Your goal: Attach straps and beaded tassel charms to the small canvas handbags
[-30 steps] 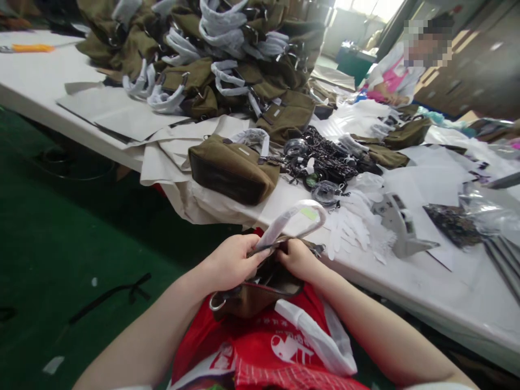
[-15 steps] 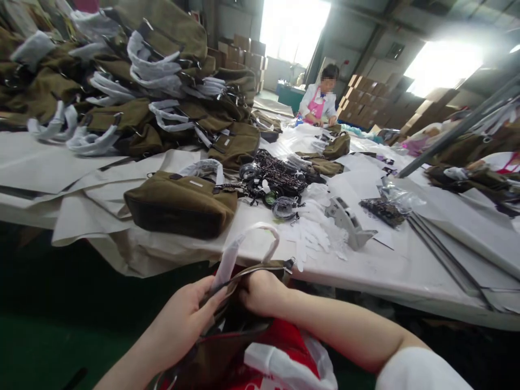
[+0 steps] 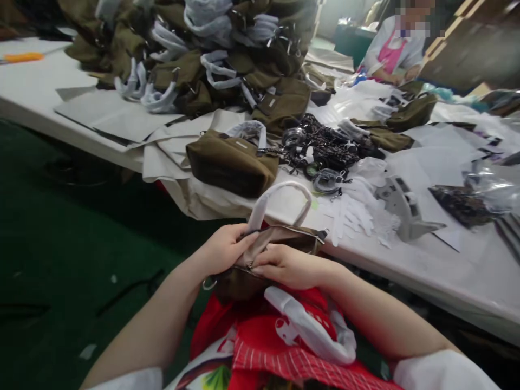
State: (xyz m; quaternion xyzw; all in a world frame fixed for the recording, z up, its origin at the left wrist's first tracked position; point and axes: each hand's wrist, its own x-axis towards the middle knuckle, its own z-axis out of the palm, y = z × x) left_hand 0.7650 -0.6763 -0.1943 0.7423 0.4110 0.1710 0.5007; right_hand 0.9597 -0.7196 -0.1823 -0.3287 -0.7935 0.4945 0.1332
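Pinching the rim of the brown bag [image 3: 238, 284] on my lap in my left hand [image 3: 223, 250], I am now laying my right hand [image 3: 284, 266], earlier curled at its mouth, flat across the zip.

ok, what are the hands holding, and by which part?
Both hold one olive bag. Left hand grips its top edge at the base of the white-wrapped handle; right hand grips the zippered rim of the opening.

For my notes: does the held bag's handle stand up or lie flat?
Upright: the white-wrapped handle arches above the bag, which the left hand and right hand grip.
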